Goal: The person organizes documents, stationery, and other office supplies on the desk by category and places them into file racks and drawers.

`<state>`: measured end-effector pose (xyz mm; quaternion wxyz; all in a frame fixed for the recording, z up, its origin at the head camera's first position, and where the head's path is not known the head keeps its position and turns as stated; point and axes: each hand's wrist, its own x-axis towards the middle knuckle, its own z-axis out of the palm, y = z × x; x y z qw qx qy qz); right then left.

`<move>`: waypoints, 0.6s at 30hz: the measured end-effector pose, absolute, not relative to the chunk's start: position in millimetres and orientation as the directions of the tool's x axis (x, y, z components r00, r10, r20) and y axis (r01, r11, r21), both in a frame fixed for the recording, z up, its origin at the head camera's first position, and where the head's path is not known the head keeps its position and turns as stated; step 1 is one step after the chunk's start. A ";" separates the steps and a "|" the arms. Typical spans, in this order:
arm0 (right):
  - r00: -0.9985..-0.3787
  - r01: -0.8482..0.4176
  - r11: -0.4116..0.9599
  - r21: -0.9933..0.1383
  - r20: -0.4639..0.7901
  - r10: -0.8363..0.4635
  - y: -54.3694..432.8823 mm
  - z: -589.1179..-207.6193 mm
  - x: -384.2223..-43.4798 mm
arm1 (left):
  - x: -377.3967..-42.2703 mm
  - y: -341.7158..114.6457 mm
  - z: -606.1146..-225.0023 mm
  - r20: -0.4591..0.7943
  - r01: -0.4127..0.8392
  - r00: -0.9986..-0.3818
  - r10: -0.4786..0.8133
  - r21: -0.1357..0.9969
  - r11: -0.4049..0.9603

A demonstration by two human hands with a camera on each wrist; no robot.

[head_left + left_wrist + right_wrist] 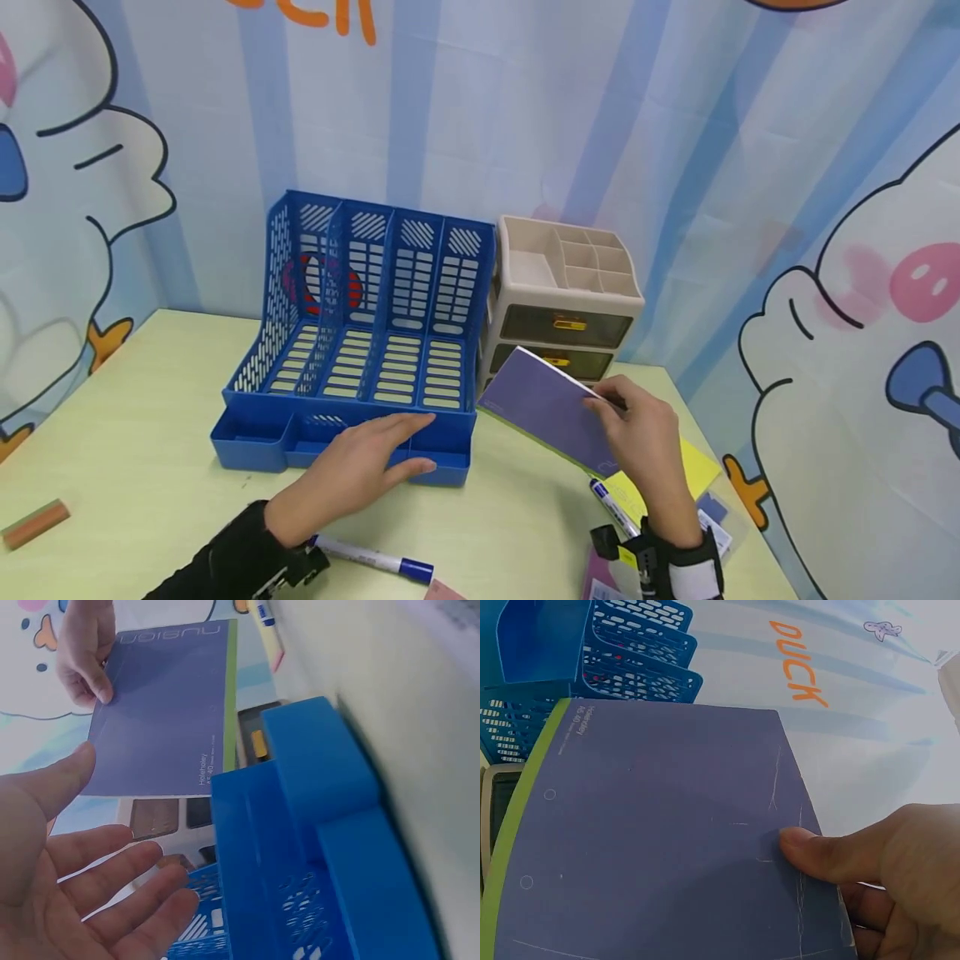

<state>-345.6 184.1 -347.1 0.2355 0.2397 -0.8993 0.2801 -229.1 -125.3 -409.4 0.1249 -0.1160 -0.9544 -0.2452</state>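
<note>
A purple notebook [551,408] with a green spine strip is held up by my right hand [645,433], thumb on the cover and fingers behind its edge. The right wrist view shows the thumb [810,851] pressing the scuffed cover. My left hand [360,467] is held with fingers extended over the front trays of the blue desk file rack [247,454], holding nothing. In the left wrist view its palm faces the notebook [165,712], whose near corner lies close to the left thumb. The rack's four upright slots hold nothing.
A beige drawer organizer [570,300] stands right of the rack. Yellow paper [697,468], a marker [611,504] and a purple booklet [600,575] lie under the right arm. Another marker [375,558] lies near the left wrist; a brown block [35,525] is at far left.
</note>
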 end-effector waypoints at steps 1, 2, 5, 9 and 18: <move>-0.773 -0.563 0.724 -0.399 0.564 -0.290 184.1 -345.9 -344.3 | -230.1 -125.6 -407.9 0.302 0.281 -0.941 0.153 0.444 0.851; -0.772 -0.562 0.719 -0.408 0.570 -0.281 183.9 -344.4 -342.8 | -231.1 -125.7 -406.0 0.310 0.282 -0.939 0.147 0.450 0.848; -0.771 -0.561 0.698 -0.445 0.589 -0.243 182.0 -338.9 -338.2 | -235.2 -125.5 -399.5 0.336 0.284 -0.933 0.131 0.462 0.840; -0.775 -0.559 0.650 -0.515 0.604 -0.187 176.6 -333.5 -335.5 | -240.9 -123.2 -388.7 0.345 0.269 -0.933 0.097 0.494 0.827; -0.800 -0.581 0.356 -0.732 0.594 -0.086 151.4 -339.5 -346.2 | -245.8 -133.1 -357.9 0.399 0.247 -0.916 -0.041 0.641 0.727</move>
